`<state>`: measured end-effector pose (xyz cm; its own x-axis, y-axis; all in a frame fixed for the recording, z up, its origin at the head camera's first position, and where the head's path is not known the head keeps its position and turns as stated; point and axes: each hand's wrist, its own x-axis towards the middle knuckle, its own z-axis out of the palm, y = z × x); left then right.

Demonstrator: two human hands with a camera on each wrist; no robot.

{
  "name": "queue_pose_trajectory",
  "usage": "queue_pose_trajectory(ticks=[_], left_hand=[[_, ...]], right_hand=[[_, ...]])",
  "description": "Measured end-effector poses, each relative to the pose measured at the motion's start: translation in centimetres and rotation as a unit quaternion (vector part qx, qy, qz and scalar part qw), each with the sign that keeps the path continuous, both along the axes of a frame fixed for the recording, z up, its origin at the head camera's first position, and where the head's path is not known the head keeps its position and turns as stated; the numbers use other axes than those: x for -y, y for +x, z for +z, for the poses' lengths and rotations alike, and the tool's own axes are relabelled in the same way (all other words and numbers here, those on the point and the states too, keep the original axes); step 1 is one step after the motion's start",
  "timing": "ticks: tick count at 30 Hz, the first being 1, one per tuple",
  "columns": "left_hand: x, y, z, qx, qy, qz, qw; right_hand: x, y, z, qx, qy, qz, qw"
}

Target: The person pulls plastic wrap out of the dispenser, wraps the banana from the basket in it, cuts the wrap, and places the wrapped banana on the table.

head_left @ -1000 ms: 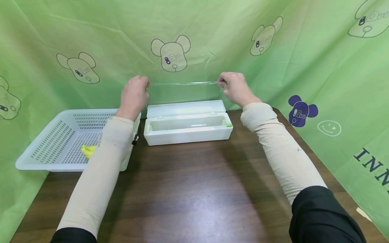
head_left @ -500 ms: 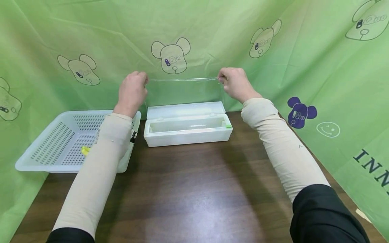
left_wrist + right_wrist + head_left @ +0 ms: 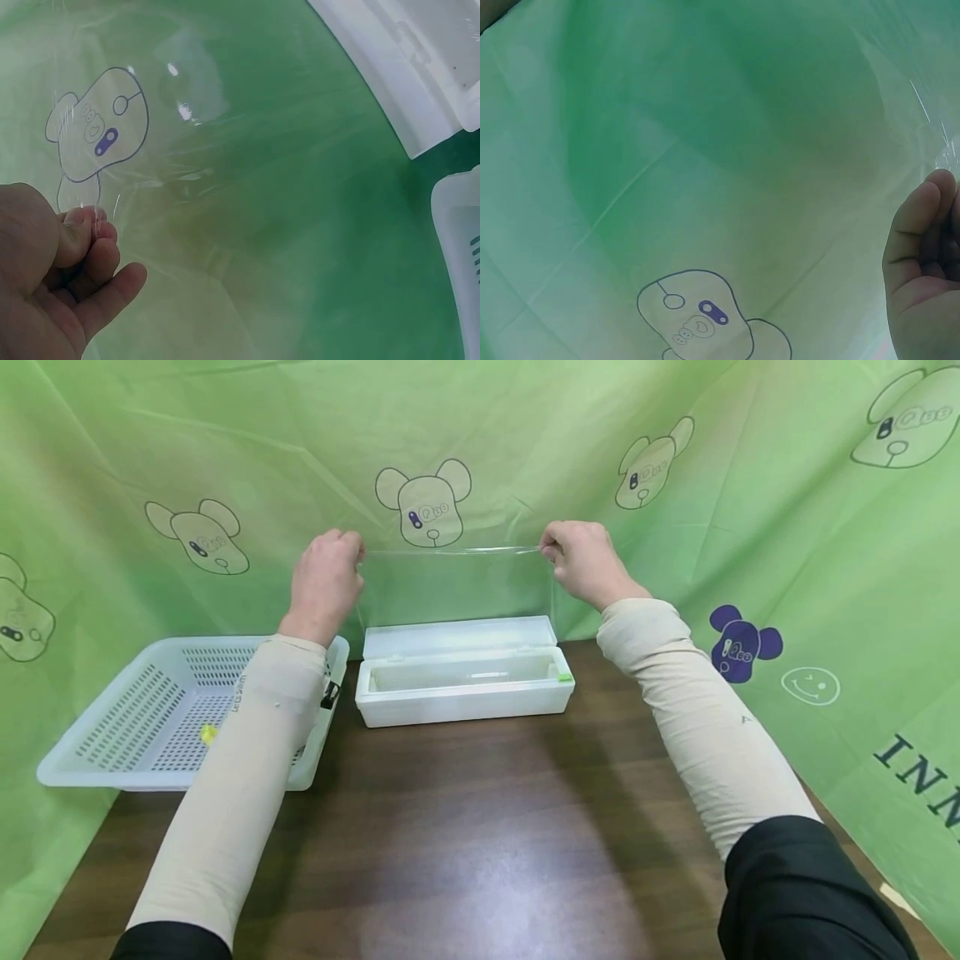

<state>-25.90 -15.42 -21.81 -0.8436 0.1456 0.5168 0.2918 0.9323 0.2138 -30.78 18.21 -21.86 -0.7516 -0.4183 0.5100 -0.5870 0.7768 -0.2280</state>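
Observation:
A clear sheet of plastic wrap (image 3: 454,583) is stretched between both hands, its top edge a shiny line. My left hand (image 3: 326,583) pinches the left corner between thumb and fingers, seen closely in the left wrist view. My right hand (image 3: 588,563) pinches the right corner, and the film gathers at its fingertips in the right wrist view. Below the sheet, a long white wrap dispenser box (image 3: 467,700) stands on the table with its lid (image 3: 459,635) tilted back. Inside the box a small green piece (image 3: 564,677) shows at the right end.
A pale perforated basket (image 3: 112,777) sits left of the box, with a yellow thing (image 3: 208,734) in it partly hidden by the left sleeve. The brown table (image 3: 450,827) ends at a green printed curtain (image 3: 510,435) behind and at both sides.
Both hands have risen slightly with the plastic wrap, so more of the film stretches above the box. The left sleeve covers more of the yellow thing.

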Motion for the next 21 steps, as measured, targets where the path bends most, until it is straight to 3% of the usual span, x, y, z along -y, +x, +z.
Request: queue_pose_trajectory(ticks=[10,21], left_hand=[[0.0,-0.1,1.4,-0.024,0.003,-0.004,0.9997],[-0.4,-0.2,2.5,-0.025,0.001,-0.004,0.9997]], right_hand=[[-0.1,-0.1,1.6,-0.02,-0.005,0.0,0.9998],[-0.4,0.0,2.8,-0.024,0.005,-0.007,0.9997]])
